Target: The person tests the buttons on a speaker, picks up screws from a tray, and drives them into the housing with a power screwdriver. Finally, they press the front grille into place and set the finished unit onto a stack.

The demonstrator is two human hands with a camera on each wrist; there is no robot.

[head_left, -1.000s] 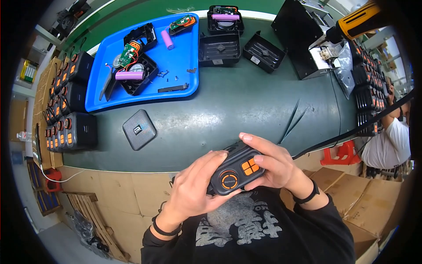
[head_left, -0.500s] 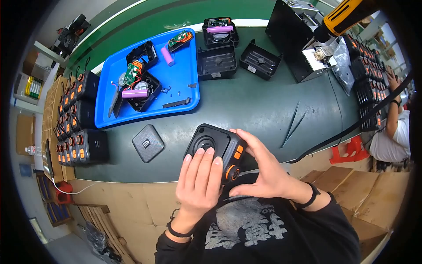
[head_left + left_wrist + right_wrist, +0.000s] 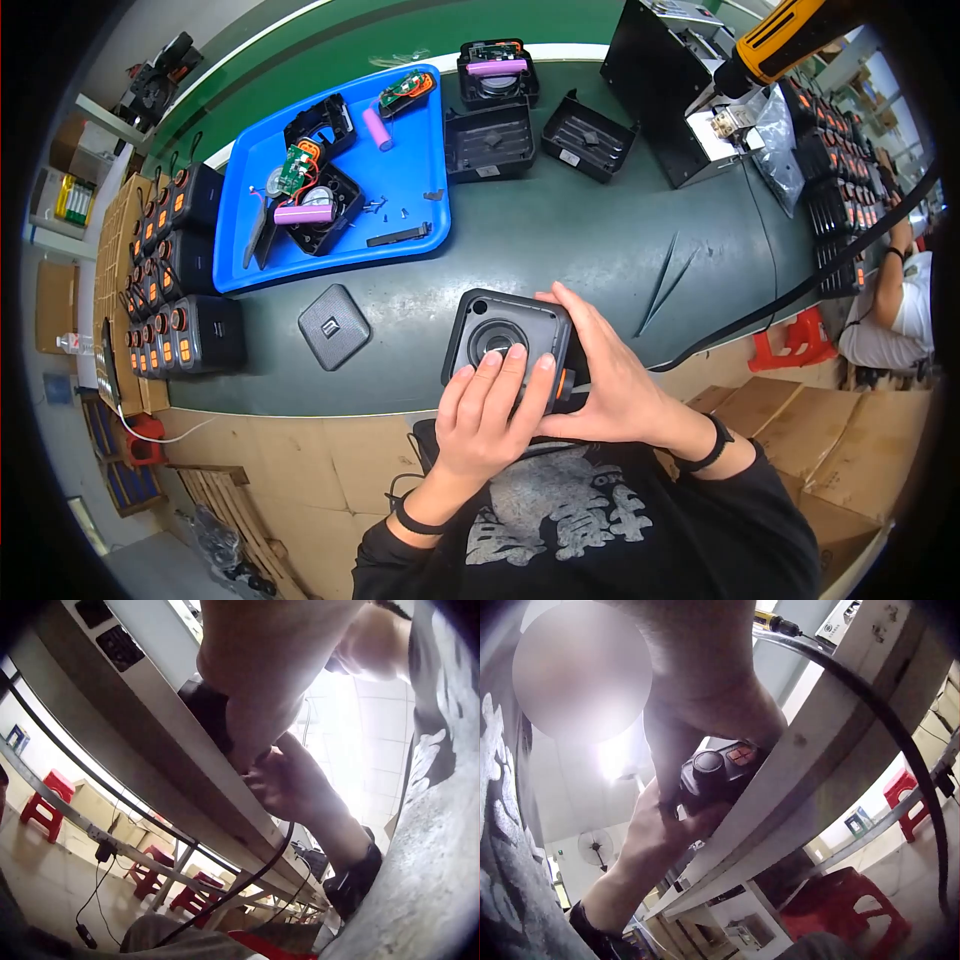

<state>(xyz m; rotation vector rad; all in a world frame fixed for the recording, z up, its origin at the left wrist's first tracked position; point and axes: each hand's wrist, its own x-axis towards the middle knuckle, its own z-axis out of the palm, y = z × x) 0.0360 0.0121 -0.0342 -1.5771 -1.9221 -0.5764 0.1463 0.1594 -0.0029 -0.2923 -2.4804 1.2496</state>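
Dark green surface (image 3: 560, 240), black speaker casing (image 3: 535, 325) in two hands at its near edge

Finished-looking speakers (image 3: 215, 335) with orange buttons stand stacked at the left end of the surface, beside a cardboard sheet. At the far left of centre lies a blue tray (image 3: 405, 172), holding opened black housings, green circuit boards, a pink cell (image 3: 377, 130), loose screws and a thin black strip. Just right of the tray are two black shells (image 3: 490, 140) (image 3: 592, 137) and, beyond the nearer-left one, an opened unit (image 3: 498, 70) with another pink cell across it. Farther right stands a black machine (image 3: 645, 90), with a yellow power driver (image 3: 785, 42) in front of it and more stacked units (image 3: 840, 200) at the right end.

At the near middle, the casing is tilted so that its square front, with a round speaker, faces up toward the head camera. The left hand (image 3: 485, 420) lies with its fingers nearly straight, fingertips touching the front over the round speaker; it is not closed round anything. The right hand (image 3: 620, 385) grips the casing's right side between thumb and fingers. The right wrist view shows the casing's dial and orange buttons between the hands.

A square dark cover (image 3: 335, 327) lies left of the casing, well apart from it; tweezers (image 3: 668, 285) lie to the right.
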